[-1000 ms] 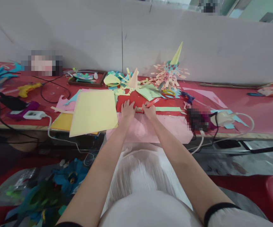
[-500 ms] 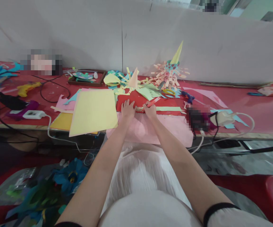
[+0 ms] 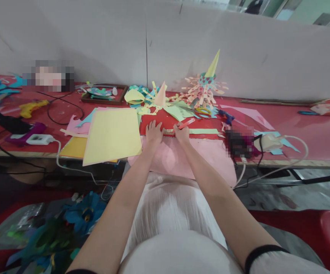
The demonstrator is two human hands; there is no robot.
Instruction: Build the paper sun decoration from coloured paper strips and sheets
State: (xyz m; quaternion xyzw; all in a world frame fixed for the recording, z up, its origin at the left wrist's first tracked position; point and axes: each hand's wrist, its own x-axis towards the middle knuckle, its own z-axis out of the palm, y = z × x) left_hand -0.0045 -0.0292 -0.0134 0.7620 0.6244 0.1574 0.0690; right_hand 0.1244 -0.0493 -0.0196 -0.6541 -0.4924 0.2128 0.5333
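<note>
My left hand (image 3: 154, 133) lies with its fingers spread on a red sheet (image 3: 150, 121), at the left end of a pale green paper strip (image 3: 203, 131). The strip runs to the right along the front part of the red sheet, and small marks show on its part between my hands. My right hand (image 3: 182, 133) is closed round a red-and-white pen (image 3: 188, 122) and rests on the strip. A large pink sheet (image 3: 167, 158) lies below my wrists and hangs over the table edge.
Pale yellow sheets (image 3: 113, 133) lie left of my hands. Behind stand a peach cone (image 3: 160, 96) and a fringed paper piece with a yellow cone (image 3: 213, 64). Scissors (image 3: 202, 112), a tray (image 3: 119, 99), a yellow glue gun (image 3: 32, 108) and power strips with cables (image 3: 40, 139) are around.
The view has shifted slightly. The pink sheet's right corner hangs a little further right and lower. My hands stay almost where they were, the pen still in my right hand.
</note>
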